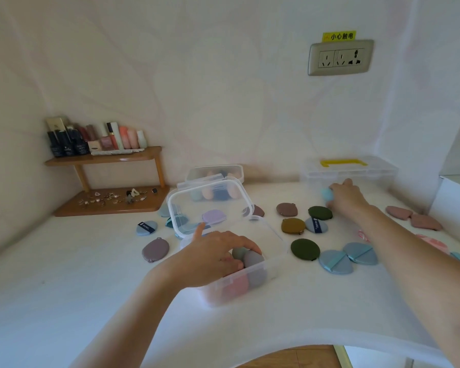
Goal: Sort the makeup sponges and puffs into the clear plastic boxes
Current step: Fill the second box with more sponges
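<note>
An open clear plastic box [278,258] sits in front of me with its lid [209,205] tilted up behind it. My left hand [213,257] reaches into this box, fingers curled over a grey sponge [254,261]; a pink sponge [235,286] lies below in the box. Far right, my right hand [347,195] is closed on a light blue sponge [326,193] beside a large clear box with a yellow handle [348,168]. Several flat puffs lie scattered on the white table: dark green [305,249], mustard [292,225], blue [335,261], mauve [155,249].
Two closed clear boxes with sponges [215,172] stand behind the lid. A wooden shelf [104,158] at the back left carries bottles, with small jewellery on its base [112,200]. A wall socket [340,58] is up on the right. Pink puffs [412,216] lie far right.
</note>
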